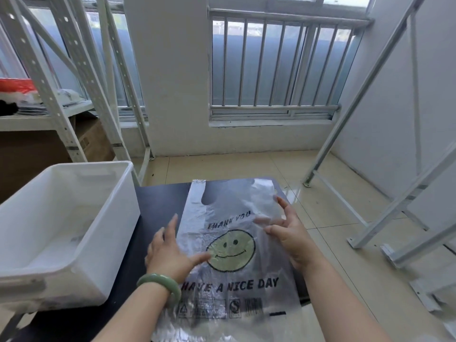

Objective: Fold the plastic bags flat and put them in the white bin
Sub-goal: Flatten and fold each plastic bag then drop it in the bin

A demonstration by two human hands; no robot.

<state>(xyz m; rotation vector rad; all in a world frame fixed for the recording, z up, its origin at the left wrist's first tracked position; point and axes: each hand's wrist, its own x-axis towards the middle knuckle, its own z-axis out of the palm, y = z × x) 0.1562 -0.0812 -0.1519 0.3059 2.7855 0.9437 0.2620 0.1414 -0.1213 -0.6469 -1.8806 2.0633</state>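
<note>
lying flat on a dark table (pixel 158 201), a clear plastic t-shirt bag (pixel 234 265) is spread with its two handles pointing away from the person, its near end hanging over the table's front edge. the left hand (pixel 170 255) presses palm-down on the bag's left side, fingers spread and released, thumb reaching toward the printed smiley; a green jade bangle (pixel 160 283) circles that wrist. the right hand (pixel 288 233) sits at the bag's right edge below the right handle, fingers curled, pinching the thin film between thumb and fingertips. a white plastic bin (pixel 74 233) stands on the table just left of the bag, apart from it, with what looks like clear plastic already lying in its bottom. white perforated metal shelving (pixel 61 95) rises behind the bin, holding red and white items on a shelf and a brown cardboard box (pixel 91 141) beneath. more white shelf frames (pixel 385 169) lean at the right over the glossy beige tiled floor (pixel 246 166). a barred window (pixel 274 67) fills the far wall. nothing lies on top of the bag besides the hands. black print reads "thank you" above a yellow smiley face and "have a nice day" below it; under that sit small symbols and a barcode, too blurred to read
</note>
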